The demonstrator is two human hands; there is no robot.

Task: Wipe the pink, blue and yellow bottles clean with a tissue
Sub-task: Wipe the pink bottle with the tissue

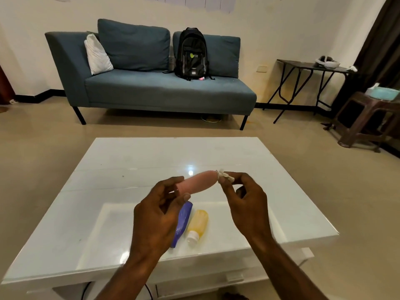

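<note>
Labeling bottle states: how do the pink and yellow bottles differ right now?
The pink bottle is held in the air by the left hand; the yellow bottle lies on the white table, beside the blue bottle. The pink one has the tissue pressed to its end by the right hand; the yellow one is untouched, white cap showing. Both are small, rounded bottles.
</note>
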